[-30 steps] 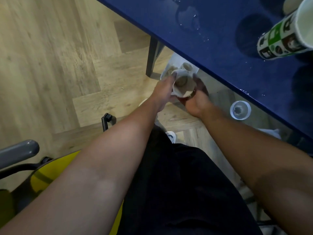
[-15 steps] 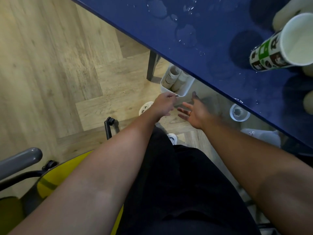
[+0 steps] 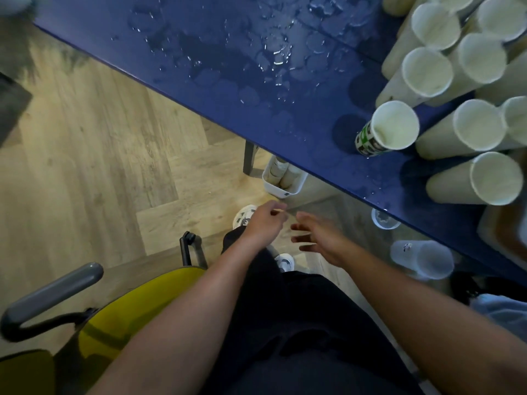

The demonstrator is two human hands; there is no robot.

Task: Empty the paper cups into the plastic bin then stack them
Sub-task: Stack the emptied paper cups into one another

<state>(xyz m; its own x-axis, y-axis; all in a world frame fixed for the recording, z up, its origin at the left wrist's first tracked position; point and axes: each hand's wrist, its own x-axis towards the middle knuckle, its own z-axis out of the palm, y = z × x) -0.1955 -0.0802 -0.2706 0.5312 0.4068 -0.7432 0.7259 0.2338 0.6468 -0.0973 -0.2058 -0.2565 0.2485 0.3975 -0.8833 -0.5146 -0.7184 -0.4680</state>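
Note:
A white plastic bin (image 3: 285, 190) stands on the floor under the blue table's edge, with stacked paper cups (image 3: 281, 173) lying inside it. My left hand (image 3: 263, 222) hovers just below the bin, fingers loosely curled, holding nothing. My right hand (image 3: 319, 238) is beside it with fingers spread, also holding nothing. On the table (image 3: 233, 89) at the right stand several tall stacks of paper cups (image 3: 427, 72). In front of them is a green printed cup (image 3: 390, 129), tilted toward me.
Water puddles (image 3: 273, 55) cover the middle of the table. A clear plastic cup (image 3: 383, 219) and a clear container (image 3: 422, 259) sit on the floor under the table. A table leg (image 3: 250, 158) stands left of the bin. A yellow chair with grey armrest (image 3: 54, 292) is at bottom left.
Both hands let go of the paper cup stack into the bin and drew back toward my lap. The view rose, showing more of the table and cup stacks.

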